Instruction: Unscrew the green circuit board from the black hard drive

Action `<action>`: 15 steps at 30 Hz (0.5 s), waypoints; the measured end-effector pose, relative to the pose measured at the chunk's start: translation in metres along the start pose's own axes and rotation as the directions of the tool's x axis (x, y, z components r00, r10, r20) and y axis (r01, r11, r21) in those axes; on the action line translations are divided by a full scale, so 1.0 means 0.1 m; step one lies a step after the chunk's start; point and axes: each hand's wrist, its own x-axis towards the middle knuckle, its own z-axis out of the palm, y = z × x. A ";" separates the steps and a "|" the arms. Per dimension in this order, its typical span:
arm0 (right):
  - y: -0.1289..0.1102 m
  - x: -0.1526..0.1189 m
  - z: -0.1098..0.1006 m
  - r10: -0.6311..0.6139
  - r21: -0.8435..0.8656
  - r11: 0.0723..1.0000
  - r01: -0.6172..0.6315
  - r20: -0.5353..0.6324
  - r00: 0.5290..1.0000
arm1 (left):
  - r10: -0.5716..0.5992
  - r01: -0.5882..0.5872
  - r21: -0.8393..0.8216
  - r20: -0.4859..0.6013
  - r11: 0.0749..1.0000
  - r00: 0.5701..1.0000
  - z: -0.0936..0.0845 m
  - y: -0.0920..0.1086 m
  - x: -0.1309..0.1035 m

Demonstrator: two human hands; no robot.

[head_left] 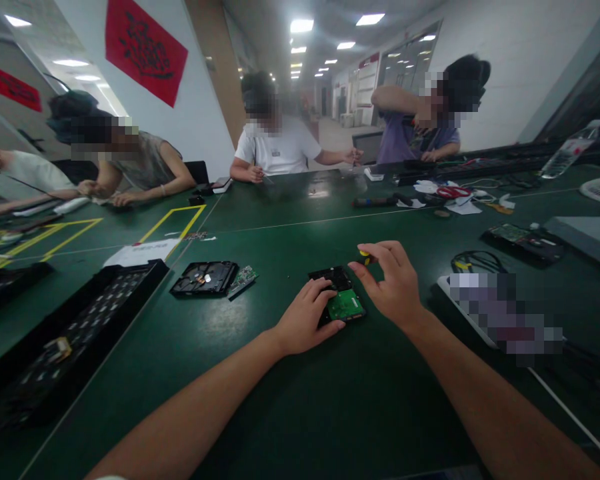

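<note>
A hard drive (pixel 347 303) lies on the green table in front of me, its green circuit board facing up beside a black housing part. My left hand (pixel 307 317) grips the drive from its left side, fingers over the top and thumb along the near edge. Just above the drive's right side, my right hand (pixel 393 283) pinches a small yellow-and-black screwdriver (pixel 365 254) between thumb and fingers. Most of that tool is hidden, and its tip cannot be made out.
An opened drive case (pixel 205 277) and a loose circuit board (pixel 243 282) lie to the left, near a long black tray (pixel 80 327). At right are another hard drive (pixel 523 241), a grey box (pixel 587 237) and cables (pixel 475 261). Several people sit across the table.
</note>
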 end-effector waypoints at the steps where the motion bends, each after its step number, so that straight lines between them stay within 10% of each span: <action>1: 0.00 0.00 0.00 0.000 0.002 1.000 0.000 0.006 1.000 | -0.001 0.001 0.003 0.000 1.000 1.000 0.00 0.00 0.00; 15: 0.00 -0.01 0.01 0.007 0.050 0.999 -0.009 0.038 0.999 | -0.009 0.009 0.016 0.008 1.000 1.000 -0.01 0.02 -0.01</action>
